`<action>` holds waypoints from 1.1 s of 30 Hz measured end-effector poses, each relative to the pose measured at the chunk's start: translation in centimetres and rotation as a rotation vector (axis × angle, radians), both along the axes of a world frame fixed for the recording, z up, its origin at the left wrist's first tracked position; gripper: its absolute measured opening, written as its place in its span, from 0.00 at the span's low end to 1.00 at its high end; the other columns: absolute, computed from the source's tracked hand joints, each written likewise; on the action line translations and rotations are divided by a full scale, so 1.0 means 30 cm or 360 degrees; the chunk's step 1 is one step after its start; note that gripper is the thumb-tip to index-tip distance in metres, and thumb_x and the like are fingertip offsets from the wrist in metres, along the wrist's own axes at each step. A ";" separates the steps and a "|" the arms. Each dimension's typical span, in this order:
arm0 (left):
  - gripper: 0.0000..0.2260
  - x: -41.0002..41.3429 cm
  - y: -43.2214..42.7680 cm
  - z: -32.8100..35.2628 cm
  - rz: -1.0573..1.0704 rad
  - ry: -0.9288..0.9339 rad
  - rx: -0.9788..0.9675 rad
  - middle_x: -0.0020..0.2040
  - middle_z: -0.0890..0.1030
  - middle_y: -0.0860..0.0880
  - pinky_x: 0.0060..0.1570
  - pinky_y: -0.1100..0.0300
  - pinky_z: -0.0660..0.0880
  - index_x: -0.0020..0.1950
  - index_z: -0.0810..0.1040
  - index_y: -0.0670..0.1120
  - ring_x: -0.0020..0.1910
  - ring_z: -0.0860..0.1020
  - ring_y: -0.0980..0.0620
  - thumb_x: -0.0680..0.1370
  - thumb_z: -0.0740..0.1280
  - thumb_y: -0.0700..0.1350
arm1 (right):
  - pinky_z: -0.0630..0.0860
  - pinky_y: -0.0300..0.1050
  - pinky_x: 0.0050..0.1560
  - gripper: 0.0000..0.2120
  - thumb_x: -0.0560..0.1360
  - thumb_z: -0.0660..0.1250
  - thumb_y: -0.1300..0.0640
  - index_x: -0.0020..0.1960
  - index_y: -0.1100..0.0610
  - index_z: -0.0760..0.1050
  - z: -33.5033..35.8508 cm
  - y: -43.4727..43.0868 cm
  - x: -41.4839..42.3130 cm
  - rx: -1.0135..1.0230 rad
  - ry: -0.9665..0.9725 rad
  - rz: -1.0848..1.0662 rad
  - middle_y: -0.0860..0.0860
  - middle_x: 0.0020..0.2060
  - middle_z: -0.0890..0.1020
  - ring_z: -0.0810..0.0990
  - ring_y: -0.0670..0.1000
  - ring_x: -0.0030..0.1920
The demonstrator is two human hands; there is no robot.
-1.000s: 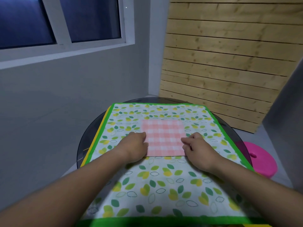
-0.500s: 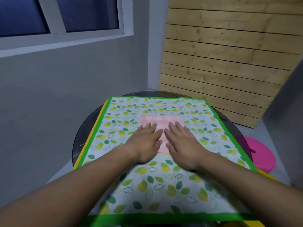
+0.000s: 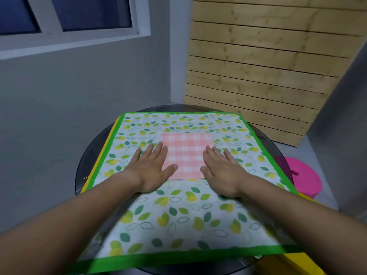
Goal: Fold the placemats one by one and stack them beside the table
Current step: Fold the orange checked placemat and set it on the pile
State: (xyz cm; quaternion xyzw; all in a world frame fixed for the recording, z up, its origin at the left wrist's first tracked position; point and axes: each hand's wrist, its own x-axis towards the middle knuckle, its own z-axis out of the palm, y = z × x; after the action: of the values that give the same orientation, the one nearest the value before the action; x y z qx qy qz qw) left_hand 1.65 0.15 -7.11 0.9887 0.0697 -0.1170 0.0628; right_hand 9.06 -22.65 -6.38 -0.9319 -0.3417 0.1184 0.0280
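Folded pink gingham placemat (image 3: 187, 153) flat at centre of the leaf-print placemat (image 3: 184, 213) on the round glass bench (image 3: 87, 165); left hand (image 3: 154, 168) at its 9 o'clock edge and right hand (image 3: 220, 171) at its 3 o'clock edge, both spread wide, palms down, gripping nothing. Yellow placemat edge (image 3: 93, 179) showing beneath at 9 o'clock; pink stool (image 3: 303, 179) on the floor at 3 o'clock of the bench.

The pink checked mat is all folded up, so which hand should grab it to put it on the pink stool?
Probably the right hand. It lies flat on the right edge of the pink checked mat, and the pink stool stands beside the table on that same side. The left hand would have to cross over.
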 end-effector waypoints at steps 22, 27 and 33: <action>0.19 0.048 -0.010 0.139 0.0840 -0.0498 -0.1226 0.51 0.76 0.50 0.45 0.58 0.71 0.53 0.75 0.45 0.53 0.75 0.48 0.69 0.80 0.49 | 0.70 0.41 0.33 0.11 0.71 0.75 0.61 0.37 0.56 0.72 0.143 0.058 0.100 0.1034 0.0522 -0.1000 0.54 0.40 0.78 0.76 0.52 0.37; 0.17 0.033 -0.006 0.136 0.0867 -0.0528 -0.1499 0.55 0.75 0.49 0.41 0.62 0.71 0.51 0.77 0.45 0.53 0.76 0.49 0.69 0.80 0.45 | 0.71 0.40 0.33 0.07 0.71 0.75 0.62 0.43 0.58 0.77 0.143 0.043 0.077 0.1185 0.0651 -0.0972 0.53 0.38 0.80 0.77 0.50 0.37; 0.15 0.000 -0.063 0.190 0.0799 -0.0707 -0.1731 0.37 0.74 0.50 0.29 0.69 0.70 0.54 0.78 0.43 0.33 0.74 0.56 0.71 0.78 0.42 | 0.69 0.43 0.37 0.06 0.71 0.75 0.59 0.45 0.55 0.78 0.186 -0.041 0.023 0.1444 0.0413 -0.0810 0.48 0.29 0.69 0.70 0.50 0.31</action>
State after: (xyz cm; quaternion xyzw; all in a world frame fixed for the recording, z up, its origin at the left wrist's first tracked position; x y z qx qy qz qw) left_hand 1.65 -1.75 -1.42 0.7698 0.2151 0.0903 0.5941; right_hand 9.75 -23.88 -0.81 -0.8573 -0.1156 0.0624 0.4977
